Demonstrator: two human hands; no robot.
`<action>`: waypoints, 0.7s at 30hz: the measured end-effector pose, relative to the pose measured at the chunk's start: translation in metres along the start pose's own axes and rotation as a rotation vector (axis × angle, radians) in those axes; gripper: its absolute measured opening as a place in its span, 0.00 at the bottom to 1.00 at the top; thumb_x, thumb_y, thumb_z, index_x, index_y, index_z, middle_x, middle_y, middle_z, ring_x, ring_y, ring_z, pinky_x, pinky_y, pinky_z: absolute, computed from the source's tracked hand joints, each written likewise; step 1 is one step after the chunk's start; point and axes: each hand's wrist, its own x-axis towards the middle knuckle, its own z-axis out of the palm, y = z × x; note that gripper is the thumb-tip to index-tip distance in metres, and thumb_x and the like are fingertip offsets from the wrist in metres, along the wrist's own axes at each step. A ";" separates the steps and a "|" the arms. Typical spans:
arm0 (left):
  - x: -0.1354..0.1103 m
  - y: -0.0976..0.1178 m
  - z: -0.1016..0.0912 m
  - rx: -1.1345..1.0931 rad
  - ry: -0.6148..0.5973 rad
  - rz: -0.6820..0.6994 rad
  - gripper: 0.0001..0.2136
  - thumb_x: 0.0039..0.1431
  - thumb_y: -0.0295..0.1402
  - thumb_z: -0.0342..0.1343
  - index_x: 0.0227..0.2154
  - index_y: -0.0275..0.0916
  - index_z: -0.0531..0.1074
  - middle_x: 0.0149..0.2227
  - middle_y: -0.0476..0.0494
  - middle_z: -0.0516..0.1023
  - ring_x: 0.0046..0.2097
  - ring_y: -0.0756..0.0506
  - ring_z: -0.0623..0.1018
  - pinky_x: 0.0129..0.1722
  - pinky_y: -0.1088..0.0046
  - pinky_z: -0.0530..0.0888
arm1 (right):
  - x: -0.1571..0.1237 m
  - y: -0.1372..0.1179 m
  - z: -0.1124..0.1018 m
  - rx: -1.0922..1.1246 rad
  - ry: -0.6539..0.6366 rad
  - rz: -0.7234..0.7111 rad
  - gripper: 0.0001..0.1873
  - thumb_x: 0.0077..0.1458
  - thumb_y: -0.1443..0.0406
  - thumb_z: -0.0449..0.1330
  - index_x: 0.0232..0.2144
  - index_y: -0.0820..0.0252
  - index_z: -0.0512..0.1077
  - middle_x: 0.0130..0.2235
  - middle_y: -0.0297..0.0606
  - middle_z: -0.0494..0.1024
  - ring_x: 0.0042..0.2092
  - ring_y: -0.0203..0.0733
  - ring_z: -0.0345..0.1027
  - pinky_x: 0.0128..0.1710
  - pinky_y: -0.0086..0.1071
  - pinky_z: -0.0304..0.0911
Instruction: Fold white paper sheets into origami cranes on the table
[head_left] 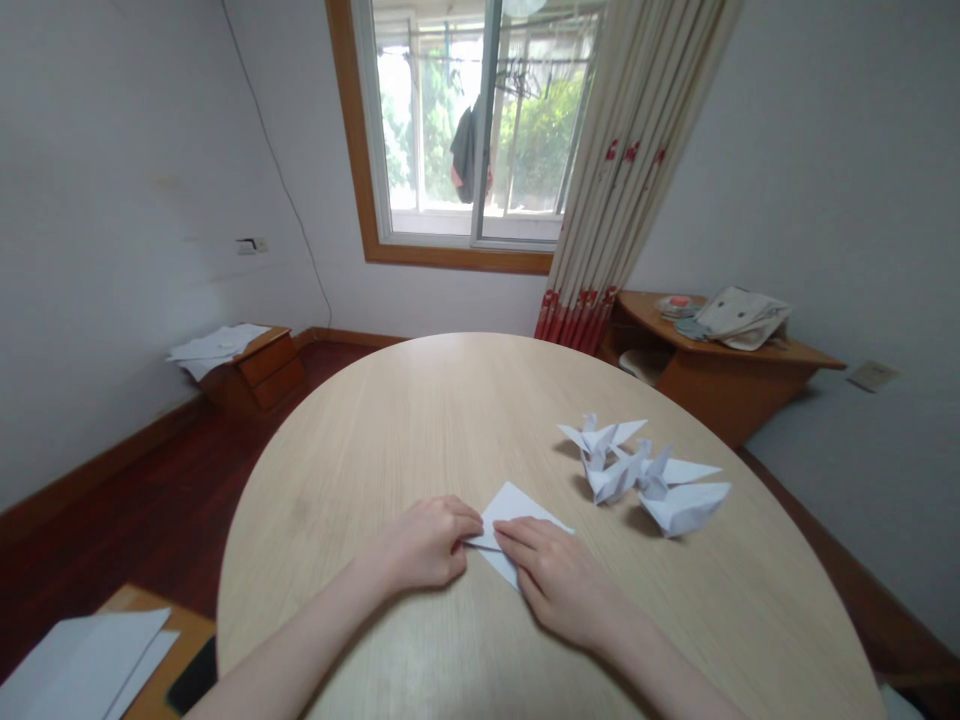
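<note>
A folded sheet of white paper (513,506) lies flat on the round table, with one corner pointing away from me and creased layers showing near my fingers. My left hand (433,540) is closed at its left corner, the thumb and curled fingers pinching the edge. Across the right part of the paper rests my right hand (556,578), its fingers stretched out and lying flat on the top layer. That hand covers the paper's lower right side. To the right, several folded paper cranes (686,508) stand close together, overlapping one another.
The round wooden table (360,430) has a curved edge. White sheets (90,655) and a dark object (193,675) sit on a low surface at lower left. A small cabinet (266,370) with papers and a corner desk (720,375) with a bag stand behind.
</note>
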 end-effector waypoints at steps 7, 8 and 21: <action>0.002 -0.001 0.002 0.104 0.044 -0.053 0.15 0.53 0.21 0.49 0.39 0.38 0.77 0.43 0.44 0.79 0.45 0.44 0.76 0.46 0.70 0.72 | -0.001 -0.003 0.006 -0.031 0.058 0.021 0.18 0.58 0.64 0.59 0.49 0.67 0.72 0.48 0.50 0.77 0.49 0.53 0.70 0.48 0.46 0.68; 0.002 0.000 0.001 0.129 0.051 -0.059 0.14 0.55 0.22 0.49 0.39 0.39 0.77 0.42 0.44 0.80 0.44 0.44 0.77 0.45 0.70 0.72 | -0.001 -0.003 0.007 -0.029 0.066 0.021 0.18 0.57 0.63 0.61 0.49 0.67 0.72 0.48 0.50 0.77 0.49 0.54 0.71 0.48 0.46 0.68; 0.002 0.010 -0.005 0.091 0.147 -0.106 0.14 0.55 0.23 0.49 0.39 0.39 0.77 0.39 0.44 0.79 0.39 0.45 0.79 0.38 0.73 0.73 | -0.001 -0.002 0.012 0.013 0.147 0.037 0.14 0.55 0.68 0.59 0.45 0.61 0.71 0.46 0.47 0.77 0.47 0.52 0.71 0.46 0.44 0.68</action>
